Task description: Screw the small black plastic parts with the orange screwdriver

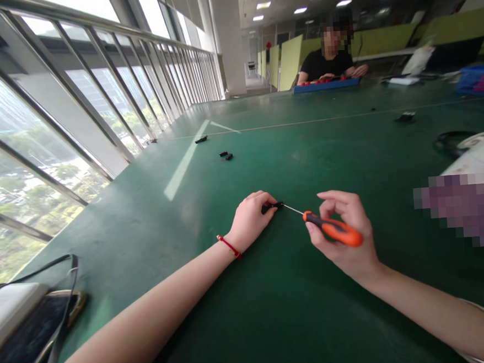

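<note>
Near the middle of the green table, my left hand (pixel 250 217) pinches a small black part (pixel 273 205) low over the tabletop; its exact kind is too small to make out. A red cord bracelet circles that wrist. My right hand (pixel 348 229) is closed on a screwdriver (pixel 336 231) with an orange and black handle. The screwdriver's thin metal shaft points left, and its tip meets the right end of the black part, or comes very close to it. Farther off lie small black pieces (pixel 226 156) and a longer black piece (pixel 201 139).
A metal railing (pixel 133 45) runs along the left by the windows. At lower left lie a dark phone-like device (pixel 21 341), a white box and a cable. A person (pixel 327 59) sits across the green table (pixel 185 318) behind a blue tray (pixel 326 85). A blue basket (pixel 477 80) stands far right.
</note>
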Demonstrator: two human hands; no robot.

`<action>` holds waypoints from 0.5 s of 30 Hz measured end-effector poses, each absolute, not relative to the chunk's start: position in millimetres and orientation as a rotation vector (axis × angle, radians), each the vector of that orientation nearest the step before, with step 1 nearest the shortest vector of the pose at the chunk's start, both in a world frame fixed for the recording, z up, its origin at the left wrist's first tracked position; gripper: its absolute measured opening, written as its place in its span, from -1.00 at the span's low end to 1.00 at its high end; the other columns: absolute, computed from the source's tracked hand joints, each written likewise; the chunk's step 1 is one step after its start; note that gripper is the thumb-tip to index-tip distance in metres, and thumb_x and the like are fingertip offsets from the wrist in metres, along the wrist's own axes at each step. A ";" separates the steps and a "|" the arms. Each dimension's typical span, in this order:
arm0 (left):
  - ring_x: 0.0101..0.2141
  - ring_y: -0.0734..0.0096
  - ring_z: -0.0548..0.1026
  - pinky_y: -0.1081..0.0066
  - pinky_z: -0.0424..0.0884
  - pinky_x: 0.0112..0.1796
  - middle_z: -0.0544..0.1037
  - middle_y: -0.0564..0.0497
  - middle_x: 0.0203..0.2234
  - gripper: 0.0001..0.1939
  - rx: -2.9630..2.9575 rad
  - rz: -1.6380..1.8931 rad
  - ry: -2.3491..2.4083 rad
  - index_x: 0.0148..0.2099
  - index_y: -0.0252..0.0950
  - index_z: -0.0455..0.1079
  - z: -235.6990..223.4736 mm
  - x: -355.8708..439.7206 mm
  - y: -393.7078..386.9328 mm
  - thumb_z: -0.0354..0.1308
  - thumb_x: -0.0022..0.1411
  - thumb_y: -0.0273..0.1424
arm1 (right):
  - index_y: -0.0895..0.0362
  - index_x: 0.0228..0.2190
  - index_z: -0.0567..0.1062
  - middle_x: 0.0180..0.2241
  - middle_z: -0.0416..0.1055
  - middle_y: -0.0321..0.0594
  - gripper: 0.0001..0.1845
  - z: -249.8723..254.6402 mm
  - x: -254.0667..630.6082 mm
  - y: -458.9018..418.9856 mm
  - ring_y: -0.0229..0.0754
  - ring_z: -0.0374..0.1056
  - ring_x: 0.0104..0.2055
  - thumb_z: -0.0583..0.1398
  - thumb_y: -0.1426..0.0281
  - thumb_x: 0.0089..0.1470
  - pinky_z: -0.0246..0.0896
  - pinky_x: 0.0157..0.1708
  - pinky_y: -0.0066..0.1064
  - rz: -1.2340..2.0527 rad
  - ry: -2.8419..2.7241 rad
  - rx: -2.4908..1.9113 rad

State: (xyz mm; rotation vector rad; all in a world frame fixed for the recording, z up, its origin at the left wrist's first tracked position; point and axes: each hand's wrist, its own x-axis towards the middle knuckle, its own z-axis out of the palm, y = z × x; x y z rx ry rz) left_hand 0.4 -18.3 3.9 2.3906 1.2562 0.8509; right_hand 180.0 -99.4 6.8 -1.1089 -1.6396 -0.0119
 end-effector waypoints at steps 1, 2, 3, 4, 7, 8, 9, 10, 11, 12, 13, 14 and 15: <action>-0.27 0.36 0.48 0.38 0.41 -0.23 0.53 0.02 -0.32 -0.91 2.391 0.851 1.259 -0.28 -0.27 0.43 4.0 0.4 -18.3 0.12 0.15 -0.48 | 0.04 -0.24 0.37 -0.56 0.30 -0.40 -0.74 6.7 180.1 -99.4 -0.24 0.29 -0.51 0.23 0.39 -0.04 0.27 -0.26 -0.21 -0.030 -1.678 -1.097; -0.27 0.36 0.48 0.38 0.41 -0.23 0.53 0.02 -0.32 -0.92 2.389 0.851 1.263 -0.28 -0.27 0.43 4.0 0.5 -18.3 0.12 0.15 -0.48 | 0.03 -0.28 0.39 -0.57 0.30 -0.41 -0.80 6.5 180.1 -99.5 -0.26 0.28 -0.53 0.22 0.40 -0.02 0.26 -0.25 -0.21 -0.049 -1.698 -1.087; -0.27 0.36 0.47 0.38 0.41 -0.23 0.53 0.02 -0.32 -0.92 2.388 0.850 1.265 -0.28 -0.27 0.43 3.9 0.5 -18.4 0.12 0.15 -0.48 | 0.03 -0.28 0.39 -0.54 0.33 -0.39 -0.81 6.1 180.2 -99.6 -0.27 0.30 -0.52 0.22 0.41 -0.02 0.27 -0.25 -0.22 -0.059 -1.694 -1.084; -0.27 0.35 0.47 0.38 0.41 -0.23 0.53 0.01 -0.32 -0.92 2.385 0.848 1.265 -0.29 -0.27 0.43 3.7 0.5 -18.5 0.13 0.15 -0.49 | 0.04 -0.26 0.39 -0.47 0.36 -0.34 -0.77 5.6 180.2 -99.6 -0.25 0.33 -0.48 0.23 0.41 -0.03 0.28 -0.26 -0.23 -0.056 -1.665 -1.091; -0.27 0.35 0.47 0.38 0.41 -0.22 0.53 0.01 -0.31 -0.92 2.382 0.849 1.263 -0.29 -0.28 0.43 3.4 0.4 -18.9 0.13 0.15 -0.49 | 0.06 -0.16 0.36 -0.46 0.34 -0.32 -0.63 4.0 180.1 -99.5 -0.21 0.34 -0.43 0.25 0.38 -0.07 0.31 -0.32 -0.26 -0.017 -1.608 -1.125; -0.27 0.35 0.47 0.38 0.40 -0.23 0.52 0.01 -0.32 -0.92 2.385 0.850 1.263 -0.29 -0.28 0.43 3.4 0.4 -19.0 0.13 0.15 -0.49 | 0.06 -0.18 0.37 -0.52 0.31 -0.37 -0.67 3.6 180.0 -99.6 -0.24 0.31 -0.49 0.25 0.38 -0.05 0.30 -0.32 -0.26 -0.009 -1.638 -1.117; -0.27 0.35 0.47 0.38 0.40 -0.23 0.52 0.01 -0.32 -0.92 2.389 0.849 1.263 -0.28 -0.28 0.43 3.4 0.3 -19.1 0.12 0.15 -0.49 | 0.05 -0.22 0.38 -0.56 0.28 -0.40 -0.73 3.4 179.9 -99.7 -0.27 0.27 -0.54 0.24 0.39 -0.03 0.30 -0.33 -0.27 -0.011 -1.663 -1.106; -0.27 0.35 0.47 0.37 0.40 -0.23 0.52 0.01 -0.32 -0.92 2.393 0.848 1.262 -0.28 -0.28 0.43 3.4 0.3 -19.0 0.12 0.15 -0.49 | 0.04 -0.24 0.39 -0.57 0.28 -0.41 -0.76 3.2 179.8 -99.8 -0.28 0.26 -0.55 0.23 0.40 -0.02 0.30 -0.33 -0.28 -0.023 -1.668 -1.097; -0.27 0.35 0.47 0.37 0.40 -0.23 0.52 0.01 -0.32 -0.92 2.395 0.848 1.262 -0.28 -0.28 0.43 3.4 0.3 -19.0 0.12 0.16 -0.49 | 0.04 -0.24 0.40 -0.53 0.32 -0.38 -0.76 3.3 179.7 -99.9 -0.27 0.28 -0.52 0.23 0.40 -0.03 0.30 -0.33 -0.29 -0.033 -1.652 -1.095; -0.27 0.35 0.47 0.37 0.40 -0.22 0.52 0.01 -0.32 -0.92 2.396 0.847 1.261 -0.28 -0.28 0.43 3.4 0.3 -18.8 0.12 0.16 -0.49 | 0.04 -0.22 0.39 -0.46 0.36 -0.33 -0.72 3.4 179.6 -100.0 -0.24 0.32 -0.46 0.24 0.40 -0.04 0.31 -0.33 -0.28 -0.038 -1.618 -1.100; -0.27 0.35 0.47 0.37 0.40 -0.22 0.52 0.01 -0.32 -0.93 2.396 0.846 1.261 -0.29 -0.28 0.42 3.3 0.4 -18.7 0.12 0.16 -0.49 | 0.05 -0.17 0.38 -0.41 0.37 -0.29 -0.66 3.8 179.5 -100.1 -0.20 0.35 -0.40 0.25 0.40 -0.06 0.31 -0.33 -0.28 -0.032 -1.586 -1.114; -0.27 0.35 0.47 0.37 0.40 -0.22 0.52 0.01 -0.32 -0.93 2.395 0.847 1.262 -0.29 -0.28 0.42 3.2 0.4 -18.5 0.12 0.16 -0.49 | 0.05 -0.15 0.37 -0.41 0.37 -0.29 -0.62 4.2 179.5 -100.2 -0.19 0.35 -0.39 0.25 0.39 -0.07 0.31 -0.32 -0.26 -0.024 -1.579 -1.121; -0.27 0.35 0.47 0.38 0.40 -0.22 0.52 0.01 -0.32 -0.93 2.396 0.847 1.263 -0.29 -0.28 0.42 3.0 0.4 -18.4 0.12 0.16 -0.49 | 0.05 -0.17 0.37 -0.46 0.35 -0.32 -0.64 4.7 179.4 -100.3 -0.21 0.33 -0.43 0.25 0.39 -0.07 0.30 -0.30 -0.24 -0.021 -1.604 -1.119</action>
